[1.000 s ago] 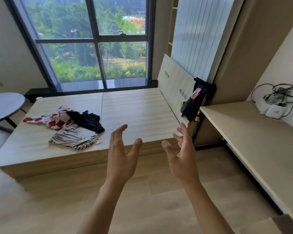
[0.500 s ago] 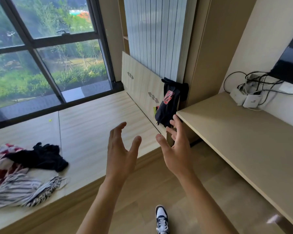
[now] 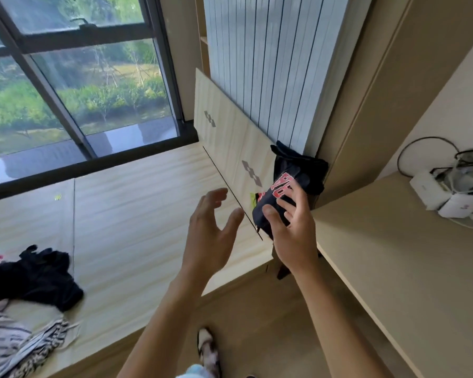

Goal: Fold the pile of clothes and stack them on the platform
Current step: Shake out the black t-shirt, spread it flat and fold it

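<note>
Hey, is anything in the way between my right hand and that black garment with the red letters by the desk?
Nothing visible. Your right hand is open directly in front of the black garment, which hangs at the end of the wooden panel beside the desk; whether the hand touches it is unclear.

Black garment (image 3: 298, 170) (red lettering)

Bare forearms (image 3: 161, 323), one white-and-black sneaker (image 3: 206, 347) showing.

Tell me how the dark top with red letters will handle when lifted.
The dark top sags in bunched folds, so it is probably floppy and will unfurl and dangle. Being cloth, it is likely light. It hangs against the desk edge, so it may snag.
</note>
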`<state>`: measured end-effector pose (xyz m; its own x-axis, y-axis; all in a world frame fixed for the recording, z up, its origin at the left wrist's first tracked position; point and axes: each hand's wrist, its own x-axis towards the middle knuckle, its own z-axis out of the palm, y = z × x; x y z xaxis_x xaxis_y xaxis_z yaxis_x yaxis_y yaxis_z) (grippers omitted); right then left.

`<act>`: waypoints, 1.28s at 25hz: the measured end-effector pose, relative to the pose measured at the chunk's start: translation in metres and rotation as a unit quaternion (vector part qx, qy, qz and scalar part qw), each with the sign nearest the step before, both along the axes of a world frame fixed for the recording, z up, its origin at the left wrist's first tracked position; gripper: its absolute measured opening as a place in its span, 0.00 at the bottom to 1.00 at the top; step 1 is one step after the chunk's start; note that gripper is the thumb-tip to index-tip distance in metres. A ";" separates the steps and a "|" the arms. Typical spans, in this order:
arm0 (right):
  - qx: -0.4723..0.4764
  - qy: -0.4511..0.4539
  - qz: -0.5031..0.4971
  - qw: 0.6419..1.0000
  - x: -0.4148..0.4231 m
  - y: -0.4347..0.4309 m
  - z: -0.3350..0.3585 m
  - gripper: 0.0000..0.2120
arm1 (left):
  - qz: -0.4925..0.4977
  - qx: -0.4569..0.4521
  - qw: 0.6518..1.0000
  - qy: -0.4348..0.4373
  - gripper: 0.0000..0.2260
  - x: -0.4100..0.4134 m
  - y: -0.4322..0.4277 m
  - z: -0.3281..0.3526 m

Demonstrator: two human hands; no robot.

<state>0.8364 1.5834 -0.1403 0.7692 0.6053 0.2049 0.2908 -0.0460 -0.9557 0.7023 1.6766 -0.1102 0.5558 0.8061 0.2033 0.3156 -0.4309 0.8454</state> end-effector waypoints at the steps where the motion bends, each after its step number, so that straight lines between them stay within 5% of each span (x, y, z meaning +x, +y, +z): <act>1: -0.003 0.002 -0.004 1.000 0.011 0.014 -0.005 0.35 | -0.013 -0.006 1.000 0.006 0.20 0.013 0.017 -0.005; 15: -0.116 0.053 -0.193 0.973 0.191 0.153 -0.058 0.30 | -0.168 -0.054 0.983 0.050 0.17 0.181 0.189 -0.028; 19: -0.317 -0.096 -0.228 0.916 0.248 0.178 -0.096 0.34 | -0.170 -0.054 0.982 0.066 0.17 0.211 0.200 -0.031; 23: -0.477 -0.139 -0.201 0.844 0.277 0.195 -0.134 0.36 | -0.175 -0.060 0.980 0.074 0.17 0.229 0.212 -0.035; 27: -0.503 -0.179 -0.226 0.815 0.286 0.193 -0.152 0.22 | -0.145 -0.072 0.983 0.087 0.17 0.230 0.218 -0.046; 32: -0.440 -0.232 -0.258 0.829 0.288 0.187 -0.152 0.08 | -0.146 -0.094 0.979 0.103 0.17 0.229 0.216 -0.057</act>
<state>1.1248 1.7702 -0.2919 0.9342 0.2920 0.2049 0.3416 -0.8977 -0.2782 0.9318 1.8930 -0.1668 0.7821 0.6188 -0.0733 0.3738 -0.3718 0.8497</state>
